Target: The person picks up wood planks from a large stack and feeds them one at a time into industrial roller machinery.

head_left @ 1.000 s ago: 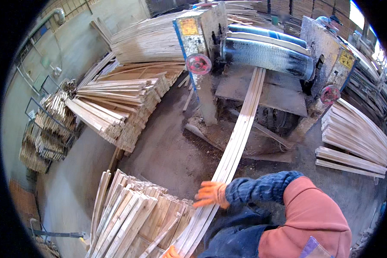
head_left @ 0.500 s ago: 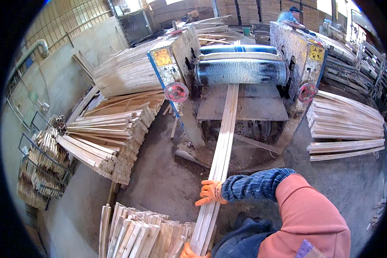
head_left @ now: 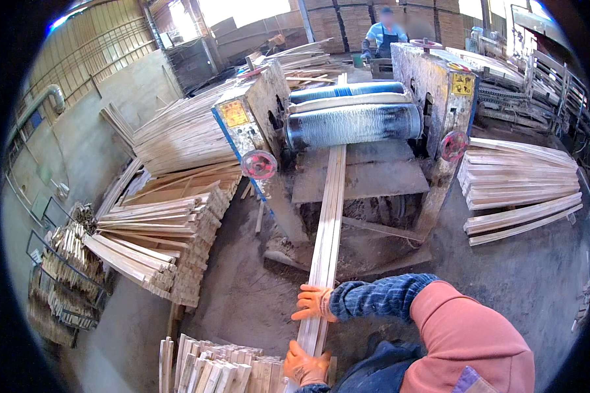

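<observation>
A bundle of long, pale wooden strips (head_left: pixel 329 226) runs from my hands up to a large machine, its far end passing beneath the worn blue-white roller (head_left: pixel 354 126). My right hand (head_left: pixel 314 302), in an orange glove, reaches across from the right and grips the strips, fingers over their left edge. Closer to me, my left hand (head_left: pixel 306 364), also in an orange glove, is closed round the near part of the bundle. Its palm side is hidden. Beside it on the left stands a stack of short-looking wooden strips (head_left: pixel 226 370).
Piled strips (head_left: pixel 157 242) lie left of the machine, with more strips (head_left: pixel 521 177) on the right. Red handwheels (head_left: pixel 259 164) stick out from the machine's side posts. A metal plate (head_left: pixel 360 180) sits below the roller. Behind the machine stands a person (head_left: pixel 385 36) in blue.
My left hand shows more fully on the strips, nearer my right hand. The view has shifted, so the machine sits lower and further left. The person behind it now appears upright.
</observation>
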Demonstrator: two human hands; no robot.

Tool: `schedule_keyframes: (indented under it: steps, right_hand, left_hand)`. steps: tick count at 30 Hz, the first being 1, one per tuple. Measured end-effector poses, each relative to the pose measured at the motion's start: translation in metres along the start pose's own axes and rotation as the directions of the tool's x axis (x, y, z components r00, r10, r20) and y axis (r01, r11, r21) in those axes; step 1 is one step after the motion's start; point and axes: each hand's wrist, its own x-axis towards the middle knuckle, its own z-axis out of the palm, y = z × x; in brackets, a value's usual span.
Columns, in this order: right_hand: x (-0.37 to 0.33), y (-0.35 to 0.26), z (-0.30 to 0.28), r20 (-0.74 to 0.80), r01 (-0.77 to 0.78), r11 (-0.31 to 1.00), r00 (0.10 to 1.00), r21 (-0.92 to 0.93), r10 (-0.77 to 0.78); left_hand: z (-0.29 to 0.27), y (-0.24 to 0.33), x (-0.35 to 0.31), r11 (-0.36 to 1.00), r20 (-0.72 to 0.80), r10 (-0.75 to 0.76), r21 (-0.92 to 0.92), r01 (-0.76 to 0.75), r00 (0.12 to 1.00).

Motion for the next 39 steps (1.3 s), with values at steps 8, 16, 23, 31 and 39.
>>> schedule_keyframes:
  steps: [8,16,23,31,39]
  right_hand:
    - [0.012,-0.027,-0.012,0.076,0.01,1.0,0.997,0.024,-0.012]
    - [0.051,0.009,-0.059,0.162,0.011,0.992,0.987,-0.129,0.01]
    - [-0.005,0.073,-0.068,0.135,-0.282,0.956,0.953,0.079,0.27]
    - [0.144,-0.104,0.065,0.59,-0.558,0.281,0.806,0.781,-0.041]
    - [0.28,-0.194,0.249,0.68,-0.684,-0.01,0.728,0.73,-0.088]
  left_hand:
    - [0.0,-0.007,0.028,0.987,-0.02,0.103,-0.125,-0.105,0.994]
    - [0.145,-0.228,-0.145,0.401,0.238,-0.664,-0.687,0.606,0.709]
    - [0.171,-0.251,-0.306,0.119,0.438,-0.829,-0.469,0.875,0.347]
    - [0.245,-0.261,-0.384,-0.242,0.678,-0.711,-0.486,0.84,0.187]
    - [0.251,-0.36,-0.328,-0.114,0.349,-0.853,-0.85,0.515,0.387]
